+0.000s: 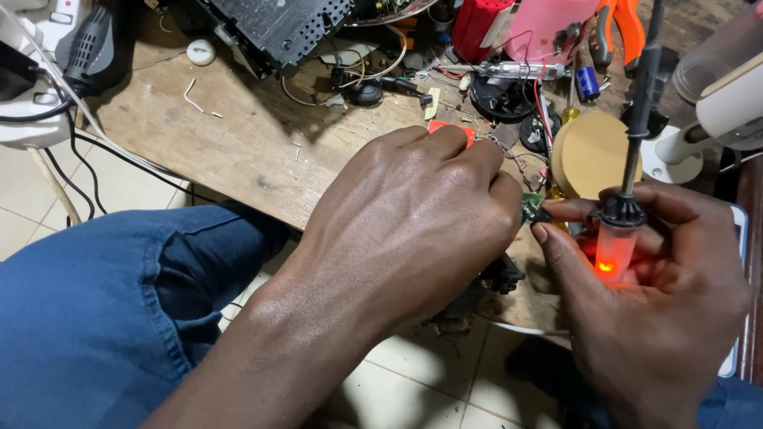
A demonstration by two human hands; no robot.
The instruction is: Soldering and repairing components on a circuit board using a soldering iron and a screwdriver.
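While your left hand curls over the edge of the wooden workbench, its fingers are drawn together and pinched on a small green circuit board, of which only one corner shows past your knuckles. That corner pokes out to the right, straight toward your right hand, so the two hands meet almost fingertip to fingertip over the bench edge.

Your right hand is closed around a soldering iron, fingers wrapped on its clear handle, where an orange light glows. The iron's long axis stands nearly upright, its black cord running up and out of the top of the picture (the working tip is hidden behind your fingers, so you cannot tell whether it touches the board). Your right thumb and forefinger reach left toward the board, just beside it; of the two hands the left has the board, and the right is the nearer to the iron's business end.

Behind the hands, a round tan disc lies flat on the bench, just above the iron's collar. Farther back stand a red ribbed block and a pink rectangular container, side by side, with orange-handled pliers to their right. A black perforated metal chassis sits at the back centre amid loose wires, and a white power strip with a black plug hangs at the far left.
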